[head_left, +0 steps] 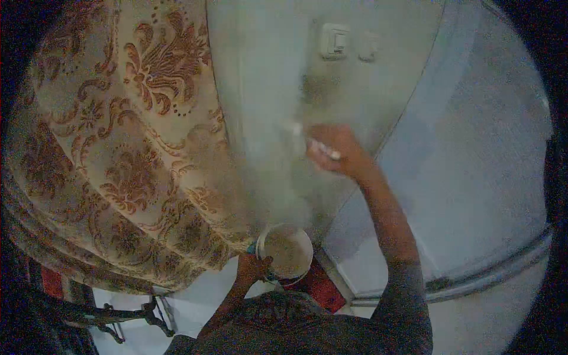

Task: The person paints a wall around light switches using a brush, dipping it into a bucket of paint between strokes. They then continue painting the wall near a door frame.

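My left hand [254, 267] grips the side of a white bucket [306, 242], its thumb over the rim. Inside is a pale, off-white liquid that looks like paint [287, 251]. Raised in front of the wall, my right hand [335, 148] is closed around the white handle of a paintbrush [294, 127]. The brush head is smeared by motion and points left, at or close to the wall [266, 106]; contact cannot be made out. Pale streaked coating covers much of the wall, and a darker patch [319, 89] shows above my right hand.
A switch plate [335, 41] and a second pale fitting [368, 45] are on the upper wall. Patterned curtains [136, 148] hang close on the left. To the right stands a blue-grey panel [461, 154]. Below are a red mat [325, 287] and a dark furniture frame [139, 313].
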Action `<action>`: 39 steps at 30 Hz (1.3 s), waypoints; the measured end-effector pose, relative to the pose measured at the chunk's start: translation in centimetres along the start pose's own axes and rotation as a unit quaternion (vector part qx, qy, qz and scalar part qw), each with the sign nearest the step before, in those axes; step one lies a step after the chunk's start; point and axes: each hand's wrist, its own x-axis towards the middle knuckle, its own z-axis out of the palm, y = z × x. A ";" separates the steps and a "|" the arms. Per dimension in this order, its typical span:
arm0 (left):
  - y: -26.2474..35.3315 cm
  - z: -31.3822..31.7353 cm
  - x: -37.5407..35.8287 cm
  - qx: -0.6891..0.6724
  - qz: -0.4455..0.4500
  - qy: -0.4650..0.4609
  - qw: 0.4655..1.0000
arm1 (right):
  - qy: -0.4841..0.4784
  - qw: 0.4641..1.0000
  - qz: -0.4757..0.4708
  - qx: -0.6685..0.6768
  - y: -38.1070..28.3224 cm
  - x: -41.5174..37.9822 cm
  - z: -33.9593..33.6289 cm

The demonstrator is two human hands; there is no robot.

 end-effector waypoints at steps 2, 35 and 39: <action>-0.9 0.4 0.5 0.032 0.010 -0.035 0.999 | 0.047 0.998 -0.004 -0.038 -1.0 3.0 -3.3; -0.7 1.3 0.5 0.006 0.035 0.020 0.999 | 0.049 0.995 0.006 -0.086 2.1 -1.6 3.9; -2.9 3.2 1.1 0.012 0.050 0.071 0.996 | -0.030 0.998 -0.010 -0.051 2.6 -7.9 10.5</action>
